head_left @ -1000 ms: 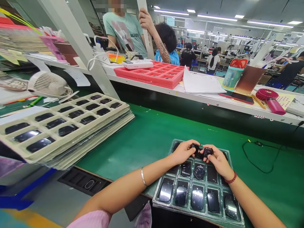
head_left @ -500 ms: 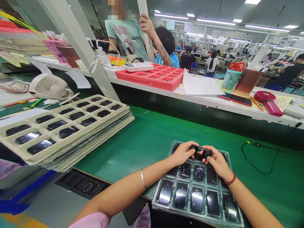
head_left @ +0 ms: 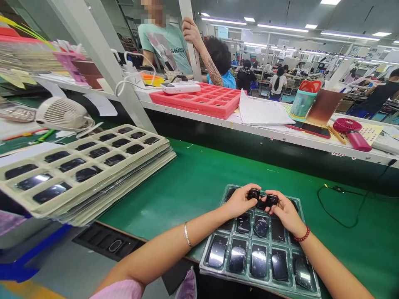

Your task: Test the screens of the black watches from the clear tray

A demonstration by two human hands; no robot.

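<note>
My left hand [head_left: 240,202] pinches a small black rounded-square piece [head_left: 254,194], like a smartwatch body, between thumb and fingers. Close beside it, my right hand [head_left: 286,212] grips a similar black piece [head_left: 272,200]. Both are raised over the far rows of a clear plastic tray [head_left: 315,286], whose compartments hold several glossy black pieces [head_left: 258,259]. Two loose-angled pieces, one of them a black piece [head_left: 261,227] lying askew, rest in the middle row. My hands hide part of the far compartments.
A stack of cream trays [head_left: 149,160] with black pieces stands left on the green table [head_left: 187,187]. A fan [head_left: 64,113] is behind it. Along the shelf lie a red foam tray [head_left: 199,109], papers and a pink handheld fan [head_left: 350,128]. A black cable [head_left: 346,227] lies right; co-workers stand beyond.
My left hand has tipped its black piece slightly, and the thumb has slid down to its lower edge. My right hand stays nearly still.
</note>
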